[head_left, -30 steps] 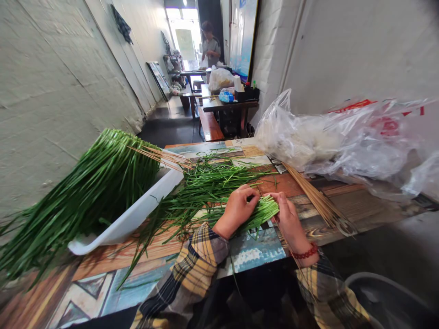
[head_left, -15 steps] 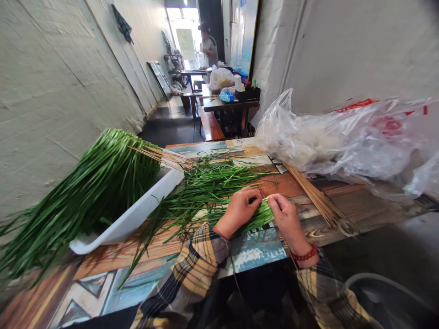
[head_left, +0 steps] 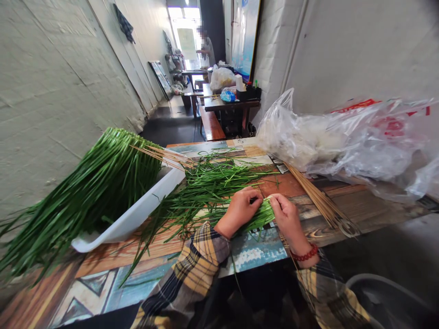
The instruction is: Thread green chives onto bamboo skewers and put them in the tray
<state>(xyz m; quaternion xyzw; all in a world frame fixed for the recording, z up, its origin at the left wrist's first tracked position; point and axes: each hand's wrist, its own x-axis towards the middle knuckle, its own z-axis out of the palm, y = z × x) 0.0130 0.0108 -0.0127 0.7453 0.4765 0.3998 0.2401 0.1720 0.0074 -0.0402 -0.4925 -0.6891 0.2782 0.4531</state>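
Observation:
A small bunch of garlic chives [head_left: 263, 214] lies at the near edge of the table, between my hands. My left hand [head_left: 243, 208] is closed over it from the left, thumb and forefinger pinched at the pale ends. From the right, my right hand [head_left: 285, 214] pinches the same pale ends with thumb and fingertips. A thin stick or stalk slants down past my right wrist; what it joins is hidden. Loose chives [head_left: 219, 180] spread over the table behind my left hand.
A white tray [head_left: 137, 218] at left bears a thick heap of chives [head_left: 103, 183] with bamboo skewers [head_left: 168, 156] across it. More skewers [head_left: 313, 196] lie at right beside clear plastic bags [head_left: 343, 137]. Farther back are a dark table [head_left: 219, 104] and a person [head_left: 206, 50].
My hands stay pinched on the chive ends with hardly any movement. The view has shifted very slightly. In the background, the person has changed posture a little.

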